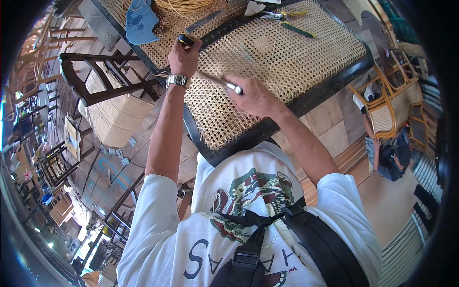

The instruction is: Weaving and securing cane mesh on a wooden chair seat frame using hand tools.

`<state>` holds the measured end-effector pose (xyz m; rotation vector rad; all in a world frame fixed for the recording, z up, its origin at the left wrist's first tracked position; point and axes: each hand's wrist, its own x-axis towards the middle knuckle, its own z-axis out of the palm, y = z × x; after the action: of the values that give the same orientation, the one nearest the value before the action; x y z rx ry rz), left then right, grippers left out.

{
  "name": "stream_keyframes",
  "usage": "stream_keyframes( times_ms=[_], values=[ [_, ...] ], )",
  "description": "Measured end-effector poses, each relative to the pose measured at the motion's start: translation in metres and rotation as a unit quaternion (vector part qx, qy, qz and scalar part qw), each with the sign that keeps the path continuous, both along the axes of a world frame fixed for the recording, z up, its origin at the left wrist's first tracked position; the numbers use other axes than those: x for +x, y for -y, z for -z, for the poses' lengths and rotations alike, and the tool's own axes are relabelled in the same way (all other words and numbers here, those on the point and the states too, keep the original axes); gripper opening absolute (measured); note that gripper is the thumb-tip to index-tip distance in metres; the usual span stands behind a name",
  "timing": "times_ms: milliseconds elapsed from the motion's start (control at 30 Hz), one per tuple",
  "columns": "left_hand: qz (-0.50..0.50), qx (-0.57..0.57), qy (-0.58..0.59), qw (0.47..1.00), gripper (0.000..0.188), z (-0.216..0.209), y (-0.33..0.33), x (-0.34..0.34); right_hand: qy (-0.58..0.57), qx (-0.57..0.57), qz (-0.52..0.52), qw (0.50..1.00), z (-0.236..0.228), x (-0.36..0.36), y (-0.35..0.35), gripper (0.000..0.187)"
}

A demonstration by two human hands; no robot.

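White short-sleeved T-shirt (162, 244) with a colourful print sits closest to us, crossed by black webbing straps (330, 239), and just beyond it comes our landmark: a pale, open-woven cane panel (287, 52) in a dark, rounded frame, its near corner pointing at the wearer's lap.

Over the panel's left side, the left hand (182, 61) is closed in a fist around a black-and-yellow-handled tool (187, 40); the tool's lower end is hidden. Silver metal wristwatch (178, 81) on that wrist! To its right, above the middle of the panel, the right hand (256, 97) has its fingers curled round a slim brown tool with a bright end (234, 88), its length slanting toward the left wrist. Exactly how those fingers press, I can't tell.

Up at the panel's far edge lie yellow-handled metal pliers (282, 15), with a green-and-yellow-handled tool (299, 29) just beside them. Left of the panel, past the dark rail, a second cane section (174, 29) carries a flat grey strip (204, 21), a ragged blue sheet (141, 24) and a coiled bundle of tan strands (186, 5).

Farther left of the panel: a dark wooden chair frame (107, 91) by a tan cardboard box (114, 117). Well off to its right, another person (394, 158) is beside an orange-brown chair with cane panels (394, 103).
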<state>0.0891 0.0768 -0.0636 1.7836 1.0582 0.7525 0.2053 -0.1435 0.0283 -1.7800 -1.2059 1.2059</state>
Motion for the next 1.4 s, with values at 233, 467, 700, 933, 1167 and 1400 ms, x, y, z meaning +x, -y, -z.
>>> stream_keyframes(
  times_ms=[233,467,700,933,1167,1400],
  values=[
    [-0.032,-0.065,0.097,0.993,0.019,0.0,0.004,-0.007,0.047,0.106,0.019,0.993,0.002,-0.017,0.016,0.032],
    [0.001,0.014,-0.013,1.0,0.016,-0.008,0.02,-0.001,0.104,0.074,0.102,0.987,0.009,-0.019,0.012,0.037],
    [-0.022,-0.01,0.068,0.997,0.022,-0.011,0.029,-0.01,0.073,0.189,0.062,0.977,0.009,-0.027,0.036,0.035],
    [-0.009,0.012,0.045,0.999,0.018,-0.028,0.042,-0.009,0.096,0.079,0.104,0.987,-0.001,-0.023,0.035,0.033],
    [0.007,0.024,-0.035,0.999,0.016,-0.028,0.05,-0.002,0.1,0.09,0.103,0.986,0.01,-0.023,0.039,0.028],
    [0.003,-0.01,0.065,0.998,0.016,-0.025,0.053,-0.013,0.043,0.135,0.068,0.988,-0.009,-0.042,0.063,0.032]
  ],
)
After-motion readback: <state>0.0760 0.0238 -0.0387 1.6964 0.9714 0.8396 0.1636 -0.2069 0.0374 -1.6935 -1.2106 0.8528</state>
